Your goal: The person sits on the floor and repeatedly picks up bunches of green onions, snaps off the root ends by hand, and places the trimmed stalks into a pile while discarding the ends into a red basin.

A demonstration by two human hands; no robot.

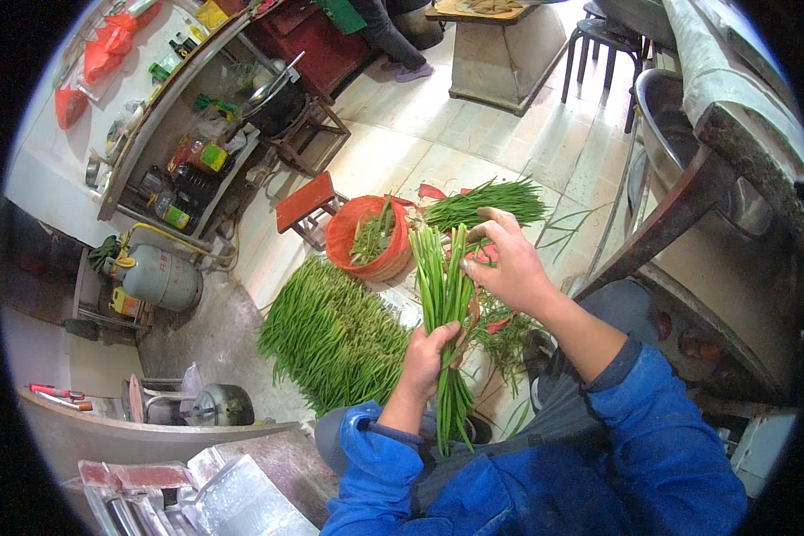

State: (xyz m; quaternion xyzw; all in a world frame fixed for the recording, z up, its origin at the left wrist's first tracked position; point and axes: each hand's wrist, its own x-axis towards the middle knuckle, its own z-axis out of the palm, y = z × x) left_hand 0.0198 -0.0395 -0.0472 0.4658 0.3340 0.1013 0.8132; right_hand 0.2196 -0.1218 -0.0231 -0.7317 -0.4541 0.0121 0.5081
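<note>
A bunch of garlic chives stands upright in my left hand, which grips it around the middle. The long green blades hang below the fist, and the paler stalk ends point up and away. Beside the upper end is my right hand, with thumb and fingers apart along the bunch's right side. To the left a large heap of chives covers the floor. Behind the bunch lies another pile of chives. Loose trimmings and red scraps are strewn below my right forearm.
A red plastic basket holding green scraps stands beyond the heap, near a small red stool. A gas cylinder is at the left. Close on my right are a dark wooden beam and a metal basin. Another person's legs show far back.
</note>
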